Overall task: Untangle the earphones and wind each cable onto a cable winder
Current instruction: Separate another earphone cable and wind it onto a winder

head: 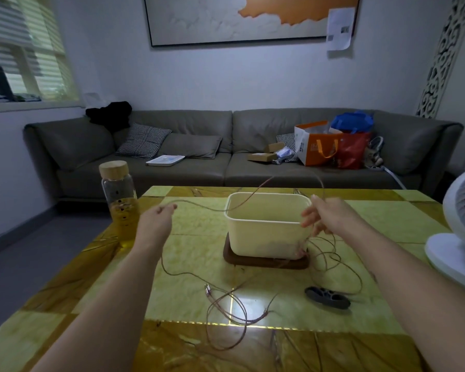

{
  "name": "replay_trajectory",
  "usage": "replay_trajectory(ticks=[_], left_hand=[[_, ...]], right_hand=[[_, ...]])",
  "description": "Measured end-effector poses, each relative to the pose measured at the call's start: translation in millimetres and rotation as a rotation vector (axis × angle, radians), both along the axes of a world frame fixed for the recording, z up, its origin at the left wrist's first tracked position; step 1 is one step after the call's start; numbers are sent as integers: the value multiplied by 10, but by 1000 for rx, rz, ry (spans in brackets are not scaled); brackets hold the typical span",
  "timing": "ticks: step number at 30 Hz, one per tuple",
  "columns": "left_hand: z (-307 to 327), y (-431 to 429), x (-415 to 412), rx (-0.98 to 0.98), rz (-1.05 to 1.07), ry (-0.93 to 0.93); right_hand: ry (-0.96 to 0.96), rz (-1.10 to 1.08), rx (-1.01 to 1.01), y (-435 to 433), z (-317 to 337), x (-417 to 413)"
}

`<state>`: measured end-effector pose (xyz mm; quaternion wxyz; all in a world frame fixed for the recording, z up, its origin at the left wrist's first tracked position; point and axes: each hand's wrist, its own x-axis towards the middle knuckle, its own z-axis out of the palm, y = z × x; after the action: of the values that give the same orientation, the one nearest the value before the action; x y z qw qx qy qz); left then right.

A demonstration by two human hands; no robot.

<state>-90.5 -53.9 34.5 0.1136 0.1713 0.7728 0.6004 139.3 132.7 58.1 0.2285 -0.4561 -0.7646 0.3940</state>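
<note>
Copper-pink earphone cable [199, 206] stretches mid-frame, pinched by the left hand [159, 214] and right hand [318, 214]. Pulling wider could knot the lower-centre loops [227, 311].

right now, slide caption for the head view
Left hand and right hand stretch earphone cable over cream tub; winder lies on table.

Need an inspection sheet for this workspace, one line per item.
Surface: glossy yellow tiled table, with glare near its front.
Job's things: earphone cable stretched between both hands, the rest lying on the table; dark cable winder lies flat with nothing wound on it.
Clutter: cream tub on a brown mat; bottle; white fan.
Grips: left hand pinches the cable; right hand holds it.
Cables: overlapping loops in front of the tub and to its right.
Surroundings: sofa carrying bags; painting above.
</note>
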Motion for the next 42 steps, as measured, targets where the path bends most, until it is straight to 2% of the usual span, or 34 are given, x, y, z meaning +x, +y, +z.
replay_trajectory(ticks=[2,4,5,7,8,9,12,15,17,21,24,27,32,35,40,42], left_hand=[[-50,49,14,-233,0,-23],[-28,93,196,-317,52,124],[-15,112,319,-247,78,290],[26,148,589,23,59,688],[49,170,730,143,-40,774],[83,202,863,189,-200,781],[94,372,1093,68,-602,573],[26,500,1111,7,-704,485],[-39,496,1061,-17,-735,455],[-209,400,911,-64,-756,378],[-362,351,761,-181,-748,393],[-446,340,734,-254,-745,432],[-374,491,915,-116,-699,434],[-340,611,1035,-128,-735,437],[-427,695,1090,-199,-776,316],[-405,699,1084,-148,-758,218]], right_hand=[[82,80,101,-77,131,-41],[116,174,125,-150,240,-84],[120,211,138,-192,288,-103],[125,263,195,-267,369,-144],[129,285,231,-305,405,-162],[140,309,262,-344,435,-181],[187,396,321,-434,491,-216],[235,437,330,-466,501,-224],[308,367,351,-441,515,-199],[583,119,327,-312,593,-101],[655,78,335,-255,604,-89],[667,161,338,-273,614,-89],[654,398,175,-409,616,-179],[712,471,68,-475,660,-220],[861,517,-124,-498,778,-183],[898,467,-196,-440,791,-170]])
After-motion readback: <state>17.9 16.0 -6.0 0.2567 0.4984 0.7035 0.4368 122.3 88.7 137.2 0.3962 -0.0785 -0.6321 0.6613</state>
